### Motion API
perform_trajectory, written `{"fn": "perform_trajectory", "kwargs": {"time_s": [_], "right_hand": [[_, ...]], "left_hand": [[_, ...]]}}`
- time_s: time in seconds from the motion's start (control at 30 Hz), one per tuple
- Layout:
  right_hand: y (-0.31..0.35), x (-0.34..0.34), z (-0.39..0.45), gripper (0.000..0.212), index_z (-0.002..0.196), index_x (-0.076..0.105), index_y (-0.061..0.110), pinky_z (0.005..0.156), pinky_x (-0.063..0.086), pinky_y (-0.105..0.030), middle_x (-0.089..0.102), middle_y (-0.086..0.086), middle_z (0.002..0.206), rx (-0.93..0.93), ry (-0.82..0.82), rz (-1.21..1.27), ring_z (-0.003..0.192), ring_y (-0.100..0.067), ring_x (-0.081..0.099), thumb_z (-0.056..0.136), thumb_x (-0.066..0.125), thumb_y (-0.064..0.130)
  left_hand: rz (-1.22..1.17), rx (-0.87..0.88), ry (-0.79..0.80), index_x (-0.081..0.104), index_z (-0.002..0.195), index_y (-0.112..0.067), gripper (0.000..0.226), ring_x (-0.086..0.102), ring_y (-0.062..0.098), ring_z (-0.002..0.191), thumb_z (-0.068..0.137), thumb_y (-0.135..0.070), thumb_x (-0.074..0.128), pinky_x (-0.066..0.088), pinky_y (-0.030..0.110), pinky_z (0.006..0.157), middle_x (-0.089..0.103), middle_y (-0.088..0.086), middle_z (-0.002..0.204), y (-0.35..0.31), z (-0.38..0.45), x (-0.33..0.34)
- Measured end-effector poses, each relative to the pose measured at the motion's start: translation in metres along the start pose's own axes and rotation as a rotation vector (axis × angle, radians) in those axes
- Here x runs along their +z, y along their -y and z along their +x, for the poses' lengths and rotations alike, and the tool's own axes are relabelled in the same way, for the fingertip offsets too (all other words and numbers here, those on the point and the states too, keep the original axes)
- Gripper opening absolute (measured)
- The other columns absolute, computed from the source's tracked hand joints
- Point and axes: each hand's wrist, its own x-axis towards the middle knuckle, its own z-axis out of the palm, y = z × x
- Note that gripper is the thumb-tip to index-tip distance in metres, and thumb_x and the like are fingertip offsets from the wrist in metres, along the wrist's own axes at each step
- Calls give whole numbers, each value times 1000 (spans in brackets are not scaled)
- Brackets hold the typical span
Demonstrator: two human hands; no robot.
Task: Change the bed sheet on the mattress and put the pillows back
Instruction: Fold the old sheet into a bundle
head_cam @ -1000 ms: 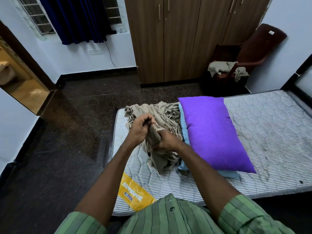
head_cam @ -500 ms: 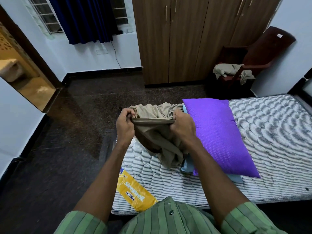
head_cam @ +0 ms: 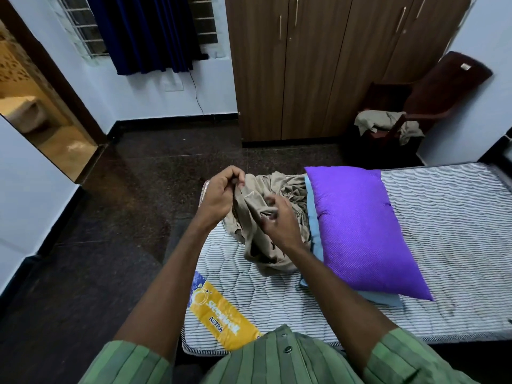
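Observation:
A crumpled beige sheet (head_cam: 266, 253) lies bunched on the left end of the bare striped mattress (head_cam: 443, 217). My left hand (head_cam: 221, 192) grips an upper edge of the sheet and lifts it. My right hand (head_cam: 279, 223) is just to the right and lower, its fingers curled round a fold of the same sheet. A purple pillow (head_cam: 360, 231) lies right of the sheet, on top of a light blue pillow (head_cam: 383, 299) that is mostly hidden under it.
A brown wardrobe (head_cam: 304, 65) stands beyond the bed. A dark chair (head_cam: 437, 90) at the right holds another beige cloth (head_cam: 385, 121). Dark floor (head_cam: 110, 245) stretches to the left, with a doorway (head_cam: 36, 115) at the far left.
My hands held the sheet's edge stretched between them; now they have come closer, and the right hand has dropped lower onto a fold. The view has shifted slightly.

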Motion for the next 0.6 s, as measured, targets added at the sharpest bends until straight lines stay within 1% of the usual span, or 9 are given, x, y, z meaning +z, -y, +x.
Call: {"fn": "perform_trajectory", "kwargs": {"time_s": [0.07,0.13,0.2,0.23,0.33,0.4,0.5,0.57,0.6], "right_hand": [[15,-7,11,65,138,53,34,100,52,-37,54,13,137,-192,47,15,123,-11,57,79,73,19],[25,-12,19,78,135,58,31,112,43,-35,57,17,137,-274,160,72,133,-1,49,66,65,-7],[32,-13,21,73,125,65,24,104,45,-21,62,18,121,-234,254,161,118,10,53,62,58,-12],[34,-12,21,64,121,67,17,96,47,-19,66,11,113,-211,303,214,107,7,58,64,58,-11],[37,-7,21,34,101,70,3,81,54,-41,70,-19,95,-202,373,274,89,-13,60,68,63,-3],[35,-5,21,29,98,69,-2,80,54,-47,67,-24,96,-184,333,302,85,-20,63,69,66,-1],[45,-11,16,11,81,70,5,70,49,-30,67,-8,82,-142,321,370,76,-13,60,71,68,1],[46,-16,14,17,62,64,16,58,43,-23,61,7,65,-123,406,349,62,-7,53,74,70,5],[40,-14,15,19,59,63,16,52,40,-23,58,6,60,-87,440,298,56,-8,51,75,71,10]], "left_hand": [[2,22,107,54,86,-1,33,44,14,73,86,26,34,40,28,72,50,7,77,-9,-4,3],[-11,32,186,53,88,2,28,45,9,74,90,24,35,42,18,73,52,2,80,-16,-5,2],[-10,15,240,54,90,3,24,48,6,75,93,21,38,44,17,72,55,-7,82,-14,-3,-1],[-7,2,259,55,90,4,22,48,7,75,95,19,41,45,19,71,55,-7,83,-13,-3,-3],[60,3,270,60,90,-10,22,50,9,78,95,6,46,45,28,73,56,-3,84,-7,-2,-8],[78,-10,269,60,89,-17,26,51,8,79,95,4,46,45,27,74,56,-2,85,-6,-3,-8],[66,-25,240,58,90,-16,32,50,11,77,98,11,44,44,25,73,54,2,83,-5,-4,-4],[10,-39,189,54,92,-11,29,44,17,74,99,14,42,42,24,72,49,8,81,-5,-3,0],[-27,-47,151,52,95,-9,26,42,17,73,99,14,41,41,23,71,46,8,79,-6,-2,1]]}}
